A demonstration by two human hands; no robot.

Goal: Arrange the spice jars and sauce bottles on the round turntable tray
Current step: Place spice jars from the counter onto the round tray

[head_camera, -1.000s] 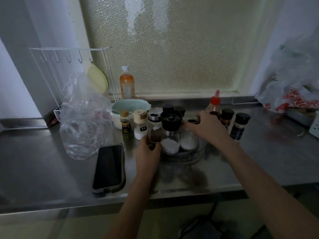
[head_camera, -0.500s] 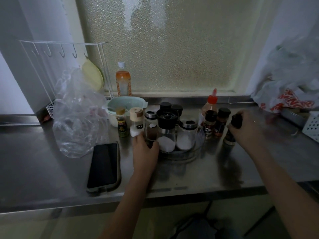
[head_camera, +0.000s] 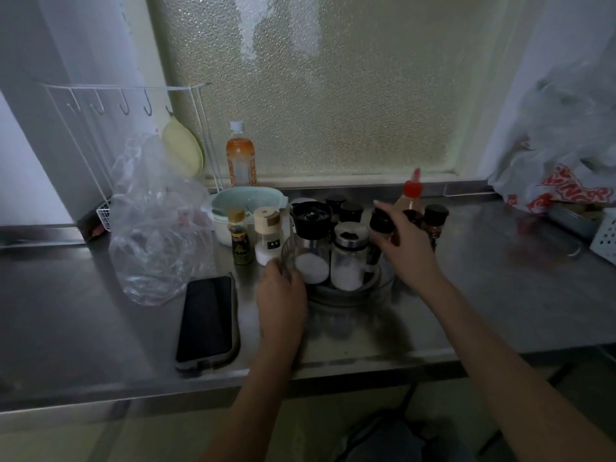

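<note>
Just ahead of the left hand [head_camera: 281,290], the round turntable tray [head_camera: 353,295] sits on the steel tabletop [head_camera: 466,295], its near-left rim under that hand's curled fingers, which press against the tray edge and the base of the big black-lidded glass jar [head_camera: 310,241] holding white powder. Right of that jar, still on the tray, stands a steel-capped shaker [head_camera: 350,256], also with white contents; two dark-capped jars [head_camera: 345,208] stand behind them.

The right hand [head_camera: 405,248] is clenched around a black-capped spice jar [head_camera: 381,225], holding it over the tray's right side; whether its base touches the tray cannot be told. Beyond this hand are a red-nozzled sauce bottle [head_camera: 412,195] and a dark-capped spice jar [head_camera: 435,221], both on the tabletop.

Left of the left hand stand a white shaker with a tan lid [head_camera: 267,235] and a small dark bottle [head_camera: 240,238], with a phone [head_camera: 206,321] lying nearer the tabletop's edge.
</note>
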